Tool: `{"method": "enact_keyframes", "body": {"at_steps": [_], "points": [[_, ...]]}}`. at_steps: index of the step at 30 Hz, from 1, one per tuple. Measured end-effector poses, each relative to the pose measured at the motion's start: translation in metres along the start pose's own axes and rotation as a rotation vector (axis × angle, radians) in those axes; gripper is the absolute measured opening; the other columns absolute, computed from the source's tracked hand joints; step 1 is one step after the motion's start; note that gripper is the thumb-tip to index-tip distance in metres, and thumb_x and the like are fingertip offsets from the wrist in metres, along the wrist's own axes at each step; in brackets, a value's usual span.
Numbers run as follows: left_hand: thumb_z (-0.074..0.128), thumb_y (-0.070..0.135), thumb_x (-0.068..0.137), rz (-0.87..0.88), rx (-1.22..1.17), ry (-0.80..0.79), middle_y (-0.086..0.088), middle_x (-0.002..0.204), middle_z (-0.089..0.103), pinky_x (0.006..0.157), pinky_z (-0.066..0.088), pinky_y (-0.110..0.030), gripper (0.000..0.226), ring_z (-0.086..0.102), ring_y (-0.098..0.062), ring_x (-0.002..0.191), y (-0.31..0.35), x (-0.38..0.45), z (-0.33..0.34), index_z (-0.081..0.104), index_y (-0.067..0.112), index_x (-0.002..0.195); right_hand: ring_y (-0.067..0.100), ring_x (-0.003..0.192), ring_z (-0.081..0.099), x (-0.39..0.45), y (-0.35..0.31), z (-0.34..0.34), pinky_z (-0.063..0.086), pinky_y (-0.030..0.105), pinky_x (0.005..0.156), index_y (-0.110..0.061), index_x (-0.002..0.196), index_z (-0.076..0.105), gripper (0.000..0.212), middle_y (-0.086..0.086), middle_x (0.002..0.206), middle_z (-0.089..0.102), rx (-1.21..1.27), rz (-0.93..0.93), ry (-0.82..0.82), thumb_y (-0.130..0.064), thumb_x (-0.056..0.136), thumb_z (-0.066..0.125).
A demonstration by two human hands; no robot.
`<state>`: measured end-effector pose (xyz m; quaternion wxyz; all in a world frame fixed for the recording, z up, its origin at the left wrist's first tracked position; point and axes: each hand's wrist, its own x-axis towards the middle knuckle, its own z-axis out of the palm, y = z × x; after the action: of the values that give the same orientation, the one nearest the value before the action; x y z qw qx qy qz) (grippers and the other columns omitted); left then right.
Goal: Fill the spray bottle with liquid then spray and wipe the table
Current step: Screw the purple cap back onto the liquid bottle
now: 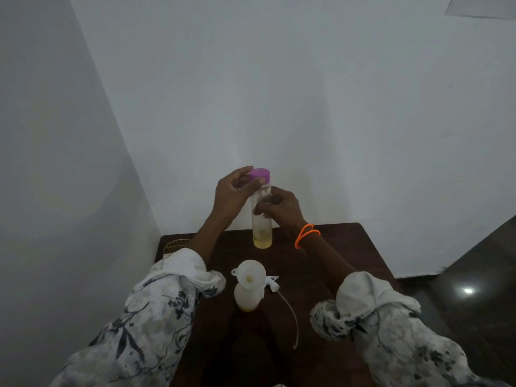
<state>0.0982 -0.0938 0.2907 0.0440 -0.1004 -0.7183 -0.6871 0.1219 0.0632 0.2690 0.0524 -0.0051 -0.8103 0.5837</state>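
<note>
**Cap on the refill bottle, spray bottle waiting below**

The spray bottle [248,296] is standing at the table's centre, holding only a shallow yellow layer, with a white funnel [249,272] sitting in its neck. Its trigger head [272,282] is lying at three o'clock beside it, the dip tube trailing toward five. At twelve o'clock, the tall clear refill bottle [262,227] is standing upright, a little yellow liquid at its base. The right hand [282,206] is wrapping the barrel; the left hand [231,195] is pinching the purple cap [260,175]. This appears to be the filling step; whether the cap is coming off or going on cannot be told. A gold wire basket [174,245] is sitting at nine o'clock. Next, the trigger head probably needs refitting, once the funnel is lifted out.
</note>
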Motion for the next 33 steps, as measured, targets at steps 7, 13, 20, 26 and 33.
{"method": "enact_keyframes", "body": {"at_steps": [7, 13, 20, 26, 33], "points": [[0.075, 0.022, 0.089, -0.009, -0.026, -0.145, -0.008, 0.119, 0.073, 0.094, 0.057, -0.052, 0.047, 0.071, -0.023, 0.109, -0.005, 0.003, -0.015, 0.064, 0.007, 0.132, 0.035, 0.094, 0.071, 0.002, 0.007, -0.008, 0.058, 0.059, 0.083, -0.008, 0.093, 0.075, 0.029, 0.013, 0.09, 0.076, 0.091, 0.07, -0.116, -0.007, 0.064, 0.081], [0.07, 0.022, 0.093, 0.023, 0.038, -0.152, -0.006, 0.127, 0.069, 0.098, 0.055, -0.049, 0.047, 0.066, -0.02, 0.117, -0.014, 0.007, -0.024, 0.06, 0.013, 0.137, 0.022, 0.09, 0.072, 0.017, 0.01, 0.002, 0.061, 0.047, 0.083, -0.018, 0.091, 0.075, 0.038, 0.004, 0.09, 0.076, -0.049, 0.037, -0.087, -0.018, 0.056, 0.09], [0.069, 0.014, 0.093, -0.019, 0.147, -0.12, -0.004, 0.131, 0.067, 0.097, 0.056, -0.047, 0.047, 0.064, -0.018, 0.118, -0.053, 0.019, -0.044, 0.059, 0.016, 0.139, 0.015, 0.1, 0.066, 0.048, 0.028, 0.031, 0.055, 0.037, 0.09, -0.016, 0.114, 0.073, 0.058, 0.0, 0.109, 0.074, -0.252, 0.063, -0.103, -0.034, 0.063, 0.092], [0.068, 0.009, 0.093, -0.07, 0.274, -0.163, -0.002, 0.131, 0.067, 0.103, 0.052, -0.048, 0.045, 0.062, -0.017, 0.123, -0.1, 0.039, -0.062, 0.06, 0.019, 0.136, 0.021, 0.093, 0.067, 0.074, 0.053, 0.066, 0.051, 0.029, 0.08, -0.011, 0.111, 0.074, 0.055, 0.007, 0.103, 0.075, -0.325, 0.118, -0.141, -0.022, 0.061, 0.094], [0.069, 0.009, 0.091, -0.079, 0.451, -0.166, -0.001, 0.127, 0.069, 0.104, 0.05, -0.037, 0.043, 0.062, -0.014, 0.118, -0.153, 0.073, -0.077, 0.063, 0.016, 0.133, 0.026, 0.099, 0.069, 0.118, 0.088, 0.106, 0.045, 0.021, 0.078, -0.011, 0.118, 0.072, 0.06, 0.011, 0.109, 0.075, -0.394, 0.157, -0.192, -0.018, 0.062, 0.092]]}}
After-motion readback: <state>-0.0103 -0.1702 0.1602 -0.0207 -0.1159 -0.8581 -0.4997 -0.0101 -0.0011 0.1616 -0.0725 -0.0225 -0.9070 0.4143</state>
